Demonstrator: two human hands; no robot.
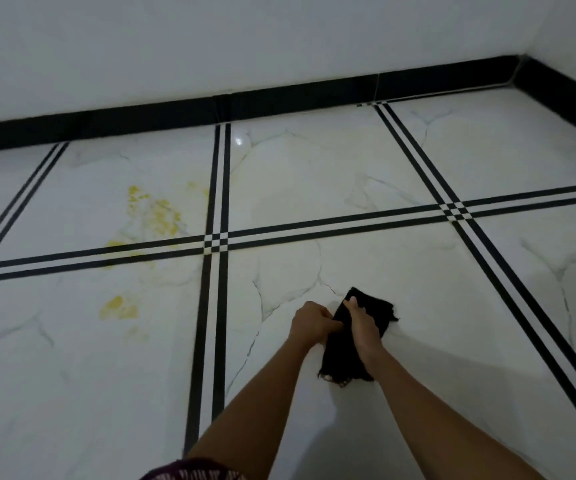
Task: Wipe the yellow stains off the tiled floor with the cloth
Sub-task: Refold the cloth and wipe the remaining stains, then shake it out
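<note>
A black cloth (378, 311) with frayed ends hangs above the white marbled tile floor (348, 174), held in both hands near the lower centre. My left hand (310, 323) grips its left edge. My right hand (362, 323) is closed over its middle, thumb on top. Yellow stains lie well to the left: a large speckled patch (156, 211) on the far-left tile, a smear (116, 244) at the black grout stripes, and a blotch (118, 308) on the nearer tile. The cloth touches none of them.
Double black stripes (215, 258) cross the floor in a grid. A black skirting (279, 102) runs along the white wall behind, turning a corner at the far right. A patterned piece of clothing (193, 472) shows at the bottom edge.
</note>
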